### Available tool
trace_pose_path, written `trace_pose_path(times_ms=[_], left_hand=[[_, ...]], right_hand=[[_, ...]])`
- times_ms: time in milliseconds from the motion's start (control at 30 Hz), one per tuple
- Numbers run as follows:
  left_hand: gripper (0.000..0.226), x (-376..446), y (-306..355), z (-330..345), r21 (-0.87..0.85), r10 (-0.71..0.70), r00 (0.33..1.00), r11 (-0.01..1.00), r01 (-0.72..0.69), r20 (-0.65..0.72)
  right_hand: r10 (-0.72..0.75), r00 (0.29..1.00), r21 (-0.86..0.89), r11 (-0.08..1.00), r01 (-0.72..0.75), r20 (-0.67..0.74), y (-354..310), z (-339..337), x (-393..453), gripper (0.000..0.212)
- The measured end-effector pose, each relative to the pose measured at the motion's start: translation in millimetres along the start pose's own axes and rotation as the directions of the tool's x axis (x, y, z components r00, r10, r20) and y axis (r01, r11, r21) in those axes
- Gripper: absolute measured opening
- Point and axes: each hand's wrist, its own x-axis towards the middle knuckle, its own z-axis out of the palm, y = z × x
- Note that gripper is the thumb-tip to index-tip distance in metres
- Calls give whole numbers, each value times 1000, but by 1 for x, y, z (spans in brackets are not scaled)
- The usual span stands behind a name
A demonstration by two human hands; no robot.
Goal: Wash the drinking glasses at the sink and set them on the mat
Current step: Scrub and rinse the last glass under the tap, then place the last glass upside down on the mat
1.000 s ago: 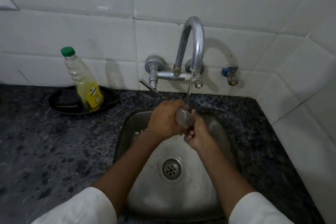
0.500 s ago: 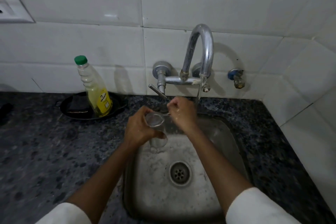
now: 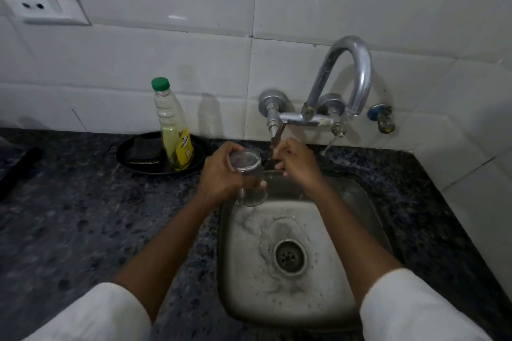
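Observation:
A clear drinking glass (image 3: 250,185) is held upright over the sink's back left corner, its rim towards me. My left hand (image 3: 219,174) is wrapped around its side. My right hand (image 3: 293,160) is closed on the tap's lever handle (image 3: 278,134) just behind the sink (image 3: 346,202). The chrome tap spout (image 3: 357,75) arches above; no clear stream of water shows under it. No mat is in view.
A dish soap bottle (image 3: 173,130) with a green cap stands in a black tray (image 3: 133,163) holding a dark sponge, left of the tap. Dark speckled counter (image 3: 83,216) surrounds the sink. A wall socket (image 3: 41,0) sits top left; a blue-capped valve (image 3: 381,116) is right of the tap.
The glass moved from under the running spout to the left, held by my left hand alone. My right hand let go of it and took the tap lever. The view shifted left.

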Motion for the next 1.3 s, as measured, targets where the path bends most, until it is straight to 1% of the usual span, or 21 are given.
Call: trace_pose_path(times_ms=[33,67,100,133,167,200,233,300,333,400,467,533,633,733,833,933,1033,1067,1133,1200,1300], left_hand=[[72,0,2,-2,-13,7,1000,1000,-6,26],[73,-1,5,-2,-28,20,998,999,-18,58],[74,-3,8,-1,-49,37,994,998,-33,99],[76,-5,11,1,-72,57,988,996,-47,142],[76,-8,13,3,-95,76,980,994,-60,185],[76,-13,16,5,-114,95,971,991,-71,221],[76,-19,19,7,-123,104,962,990,-74,253],[73,-34,27,10,-138,95,940,989,-52,327],[69,-45,33,10,-159,72,928,987,-14,366],[59,-58,40,6,-223,6,907,970,97,421],[46,-73,44,-1,-256,-75,896,945,204,437],[35,-85,41,-12,-273,-151,911,924,268,385],[22,-101,30,-36,-244,-243,931,919,311,271],[20,-115,21,-70,-230,-296,926,909,348,234],[23,-131,9,-117,-214,-332,929,907,362,165],[22,-142,-12,-171,-206,-362,930,907,368,67],[23,-150,-40,-233,-231,-403,914,895,383,-46],[22,-152,-50,-254,-244,-416,906,890,386,-81],[17,-155,-74,-298,-282,-438,889,877,389,-134],[15,-156,-99,-342,-301,-462,868,866,399,-179],[16,-153,-133,-398,-315,-488,838,857,407,-244]], right_hand=[[-33,997,-58,998,37,65,7,-4,-12,26],[-71,988,-77,994,82,140,19,-3,-23,42],[-113,970,-17,993,119,217,28,0,-33,56],[-140,957,80,989,124,255,36,6,-42,66],[-163,958,165,978,126,236,44,13,-49,70],[-177,970,221,965,139,165,51,21,-54,70],[-177,981,232,960,154,83,57,26,-58,69],[-209,977,144,966,213,-41,63,31,-69,69],[-226,971,96,968,233,-72,67,31,-76,68],[-219,969,30,974,224,-111,68,25,-87,64],[-182,977,31,982,186,-110,66,15,-101,65],[-176,981,32,983,179,-86,63,6,-111,64],[-160,986,-23,987,159,-47,53,1,-117,60],[-194,981,-78,978,193,-12,34,10,-117,61],[-254,966,-61,964,257,54,4,42,-112,61],[-296,947,-56,951,305,128,-32,93,-102,56],[-335,912,-86,928,363,237,-75,161,-91,54],[-349,897,-72,922,380,270,-90,185,-86,54],[-378,874,-68,907,416,304,-120,240,-74,60],[-390,864,-101,892,440,319,-148,297,-62,72],[-447,842,-70,871,487,303,-186,378,-43,81]])
